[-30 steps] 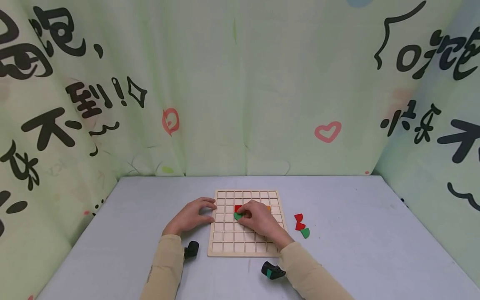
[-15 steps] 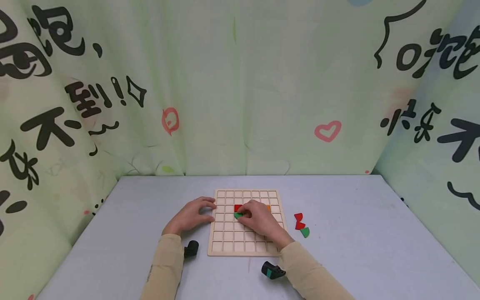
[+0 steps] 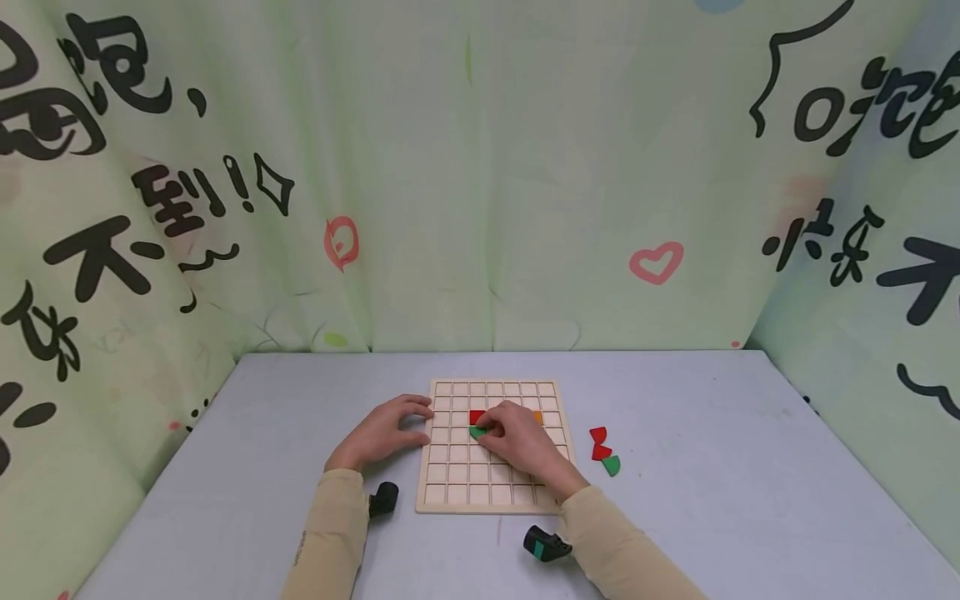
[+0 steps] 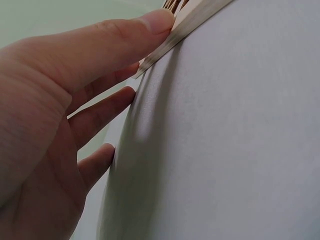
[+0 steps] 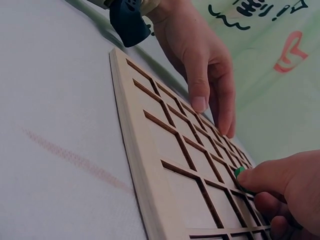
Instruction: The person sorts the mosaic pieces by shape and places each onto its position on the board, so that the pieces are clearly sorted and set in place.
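A light wooden grid board [image 3: 457, 495] lies on the white table. My left hand [image 3: 386, 429] rests at its left edge; the left wrist view has the thumb [image 4: 125, 37] on the rim and fingers spread. My right hand [image 3: 521, 435] is over the board's middle, thumb and curled fingers pinching a small green piece [image 3: 476, 432] at a grid cell. The right wrist view shows only a bit of that green piece [image 5: 239, 172] beside the thumb. Just behind it sits a red piece [image 3: 476, 416] in a cell. An orange piece [image 3: 537, 416] peeks out beyond the right hand.
Right of the board lie a red piece [image 3: 597, 435], another red piece [image 3: 601, 452] and a green piece [image 3: 612, 466] with a rounded edge. Black wrist cameras sit at the left [image 3: 384, 498] and right sleeves. A printed pale-green curtain [image 3: 555, 208] encloses the table's back and sides.
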The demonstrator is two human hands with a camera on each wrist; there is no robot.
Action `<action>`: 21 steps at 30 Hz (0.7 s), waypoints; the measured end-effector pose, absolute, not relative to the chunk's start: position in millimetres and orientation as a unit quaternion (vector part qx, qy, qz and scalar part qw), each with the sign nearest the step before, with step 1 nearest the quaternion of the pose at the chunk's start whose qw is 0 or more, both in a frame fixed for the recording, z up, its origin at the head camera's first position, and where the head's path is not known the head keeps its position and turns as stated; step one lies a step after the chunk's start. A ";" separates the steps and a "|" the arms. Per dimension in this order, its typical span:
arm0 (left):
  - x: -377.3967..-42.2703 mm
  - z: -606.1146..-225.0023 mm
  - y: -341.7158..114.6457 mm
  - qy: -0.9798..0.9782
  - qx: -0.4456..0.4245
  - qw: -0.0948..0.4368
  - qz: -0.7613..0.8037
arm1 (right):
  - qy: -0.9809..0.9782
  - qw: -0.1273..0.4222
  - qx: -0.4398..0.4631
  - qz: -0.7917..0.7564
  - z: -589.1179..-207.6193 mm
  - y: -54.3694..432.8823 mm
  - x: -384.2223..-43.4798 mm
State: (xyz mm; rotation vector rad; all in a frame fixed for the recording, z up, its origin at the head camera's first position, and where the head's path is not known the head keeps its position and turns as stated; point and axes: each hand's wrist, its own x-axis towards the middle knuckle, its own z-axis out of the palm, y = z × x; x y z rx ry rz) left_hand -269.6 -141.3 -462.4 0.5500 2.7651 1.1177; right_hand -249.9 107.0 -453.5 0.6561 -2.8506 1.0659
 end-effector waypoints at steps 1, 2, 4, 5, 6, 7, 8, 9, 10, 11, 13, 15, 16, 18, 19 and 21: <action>-269.6 -462.5 -141.3 0.910 0.181 0.054 0.368 | -0.915 0.014 0.211 0.343 -453.6 107.2 -249.8; -269.6 -462.7 -141.2 0.910 0.181 0.054 0.369 | -0.915 0.015 0.212 0.343 -454.1 107.5 -249.8; -269.6 -463.7 -141.4 0.910 0.185 0.053 0.368 | -0.915 0.014 0.212 0.344 -454.9 107.9 -250.0; -269.8 -463.9 -141.5 0.910 0.186 0.053 0.368 | -0.915 0.012 0.211 0.345 -455.2 108.0 -250.0; -269.7 -463.9 -141.7 0.909 0.187 0.053 0.369 | -0.915 0.011 0.210 0.345 -455.2 108.1 -250.0; -269.5 -463.9 -141.9 0.909 0.188 0.053 0.369 | -0.915 0.011 0.210 0.345 -455.4 108.2 -250.2; -269.4 -464.1 -142.2 0.908 0.191 0.051 0.368 | -0.915 0.010 0.209 0.345 -455.7 108.2 -250.3; -269.1 -464.1 -142.5 0.908 0.191 0.051 0.369 | -0.914 0.010 0.210 0.346 -456.0 108.4 -250.4; -269.0 -464.1 -142.7 0.908 0.192 0.050 0.369 | -0.914 0.008 0.208 0.348 -456.0 108.3 -250.3; -268.6 -464.0 -143.0 0.909 0.196 0.049 0.365 | -0.914 0.009 0.208 0.348 -456.1 108.4 -250.3; -268.2 -464.0 -143.4 0.909 0.198 0.047 0.365 | -0.913 0.010 0.209 0.349 -456.2 108.6 -249.9; -268.0 -464.0 -143.5 0.909 0.197 0.047 0.365 | -0.912 0.010 0.210 0.351 -456.0 109.0 -249.5; -268.1 -463.8 -143.3 0.909 0.196 0.048 0.364 | -0.912 0.009 0.208 0.354 -455.3 109.2 -249.0; -268.4 -463.3 -142.6 0.910 0.188 0.054 0.367 | -0.911 0.010 0.206 0.358 -454.2 110.6 -248.1; -268.5 -463.2 -142.4 0.910 0.187 0.053 0.366 | -0.910 0.011 0.204 0.361 -453.2 111.7 -247.7; -268.6 -462.5 -141.6 0.911 0.180 0.056 0.366 | -0.909 0.016 0.195 0.367 -450.5 115.1 -246.3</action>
